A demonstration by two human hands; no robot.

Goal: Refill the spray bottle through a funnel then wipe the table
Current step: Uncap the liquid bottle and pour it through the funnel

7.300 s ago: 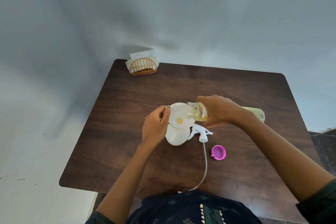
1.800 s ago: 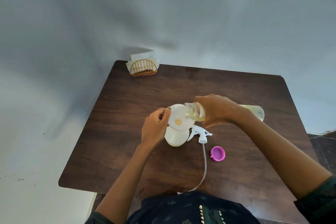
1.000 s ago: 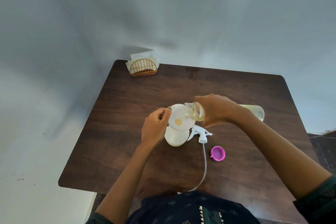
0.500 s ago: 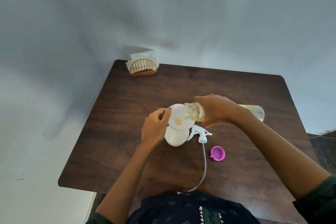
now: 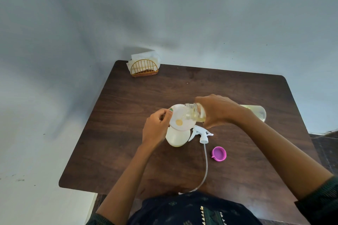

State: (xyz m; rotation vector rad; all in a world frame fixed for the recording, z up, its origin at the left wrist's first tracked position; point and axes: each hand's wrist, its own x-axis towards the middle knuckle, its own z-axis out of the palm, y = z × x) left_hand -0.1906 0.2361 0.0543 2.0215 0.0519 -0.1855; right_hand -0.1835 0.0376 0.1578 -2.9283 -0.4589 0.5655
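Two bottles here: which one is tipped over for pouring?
The clear bottle gripped by the right hand; the white spray bottle stands upright under the funnel.

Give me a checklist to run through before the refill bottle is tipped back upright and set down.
1. Funnel seated in the spray bottle: ok, and the left hand pinches its rim.
2. Refill bottle mouth over the funnel bowl: ok, gripped by the right hand.
3. Funnel drained: not ok, a yellow pool sits at its centre.
4. Spray bottle not overfull: cannot tell, the funnel hides its neck.
5. Cap within reach: ok, open side up on the table.
6. Sprayer head clear of the landing spot: cannot tell; it lies right beside the spray bottle.
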